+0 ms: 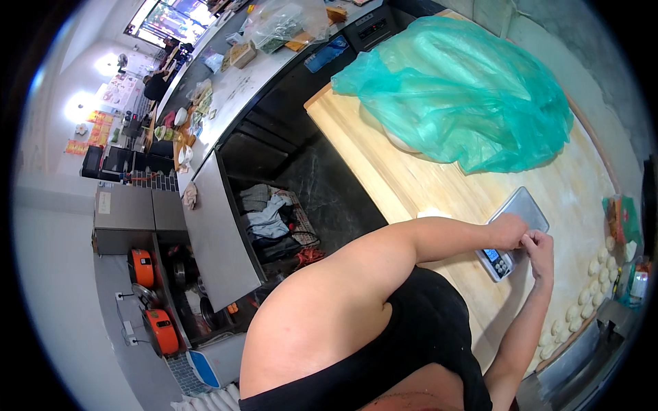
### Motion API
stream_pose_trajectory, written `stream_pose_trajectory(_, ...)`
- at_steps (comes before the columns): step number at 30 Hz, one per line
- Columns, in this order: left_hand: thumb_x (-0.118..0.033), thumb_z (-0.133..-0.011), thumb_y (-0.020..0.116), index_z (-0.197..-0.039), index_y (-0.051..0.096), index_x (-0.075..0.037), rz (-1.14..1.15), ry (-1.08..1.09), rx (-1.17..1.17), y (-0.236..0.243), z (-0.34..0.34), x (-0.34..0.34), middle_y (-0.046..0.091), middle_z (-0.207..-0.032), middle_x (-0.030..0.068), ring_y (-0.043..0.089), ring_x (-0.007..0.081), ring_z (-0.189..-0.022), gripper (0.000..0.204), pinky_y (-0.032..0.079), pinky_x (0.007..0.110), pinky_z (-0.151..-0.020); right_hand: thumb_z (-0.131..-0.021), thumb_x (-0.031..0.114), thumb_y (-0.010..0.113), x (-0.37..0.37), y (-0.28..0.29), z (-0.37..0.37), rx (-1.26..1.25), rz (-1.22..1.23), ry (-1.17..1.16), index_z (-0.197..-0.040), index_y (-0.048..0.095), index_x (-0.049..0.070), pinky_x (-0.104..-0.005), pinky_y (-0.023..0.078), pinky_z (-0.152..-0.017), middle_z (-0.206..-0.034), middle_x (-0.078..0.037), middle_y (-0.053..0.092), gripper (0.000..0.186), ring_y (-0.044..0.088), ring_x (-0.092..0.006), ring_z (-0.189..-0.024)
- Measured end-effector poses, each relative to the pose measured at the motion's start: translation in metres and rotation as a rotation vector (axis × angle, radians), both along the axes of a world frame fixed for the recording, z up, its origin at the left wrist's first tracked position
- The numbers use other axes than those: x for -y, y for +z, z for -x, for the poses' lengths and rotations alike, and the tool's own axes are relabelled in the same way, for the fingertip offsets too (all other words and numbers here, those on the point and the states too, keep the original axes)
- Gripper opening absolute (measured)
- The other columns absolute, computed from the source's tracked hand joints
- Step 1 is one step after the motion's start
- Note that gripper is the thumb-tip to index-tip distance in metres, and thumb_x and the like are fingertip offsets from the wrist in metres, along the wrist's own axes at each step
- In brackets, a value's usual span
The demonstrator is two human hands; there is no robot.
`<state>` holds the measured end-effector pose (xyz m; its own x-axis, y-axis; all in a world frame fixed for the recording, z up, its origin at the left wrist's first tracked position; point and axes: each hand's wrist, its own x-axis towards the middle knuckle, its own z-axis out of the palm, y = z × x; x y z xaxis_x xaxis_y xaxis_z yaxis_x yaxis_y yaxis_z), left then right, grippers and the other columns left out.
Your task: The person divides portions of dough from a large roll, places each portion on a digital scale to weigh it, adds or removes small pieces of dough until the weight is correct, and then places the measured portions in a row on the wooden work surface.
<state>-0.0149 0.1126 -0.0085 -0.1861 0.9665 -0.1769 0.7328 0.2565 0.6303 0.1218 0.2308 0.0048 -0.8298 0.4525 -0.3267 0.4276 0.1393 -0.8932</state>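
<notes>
Left hand: the fingers of the left hand are bent in over the scale, their tips meeting those of the other hand; I cannot tell whether something small is pinched there.
Right hand: the right hand is curled, fingertips up against the left's; its grip is hidden too.
Scale: the kitchen scale lies flat directly below the joined fingers, its long axis slanting from the button end, nearer the body, out to the tray end; the left hand is over it, the right at its right side.
Scale display: the display glows blue; its figures are too small to make out.
Dough: pale dough pieces sit in rows by the right-hand edge of the wooden counter, apart from the scale.
Green bag: a crumpled plastic bag spreads over the far end of the counter, by its far corner.
Printed packet: a green-and-red packet stands by the right edge, beyond the dough; print not legible.
Wall sheets: orange-and-yellow sheets hang across the room, too far to read.
</notes>
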Motion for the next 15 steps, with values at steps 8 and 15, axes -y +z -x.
stream_pose_trajectory(8,-0.026,-0.079,0.067,-0.105,0.062,0.003,-0.036,0.247,0.656,0.010,0.023,0.012,0.067,-0.090,0.0168,0.066,0.0228,-0.079,0.040,0.054,0.037,-0.070,-0.089,0.005,0.063,0.018,0.027,-0.018,-0.369,0.345,-0.423,-0.110,0.064,-0.007,-0.0237,0.046,-0.062,-0.083,-0.004,0.063,0.024,0.056,-0.0106,-0.070)
stream_pose_trajectory(15,-0.009,-0.088,0.058,-0.090,0.066,0.004,0.028,0.248,1.494,0.026,0.009,0.018,0.066,-0.088,0.0086,0.063,0.0159,-0.076,0.015,0.052,0.028,-0.064,-0.071,0.008,0.073,0.048,0.041,0.012,-0.017,-0.385,-0.245,-0.066,0.057,0.000,-0.0263,0.040,-0.053,-0.061,0.001,0.053,0.018,0.046,-0.0091,-0.057)
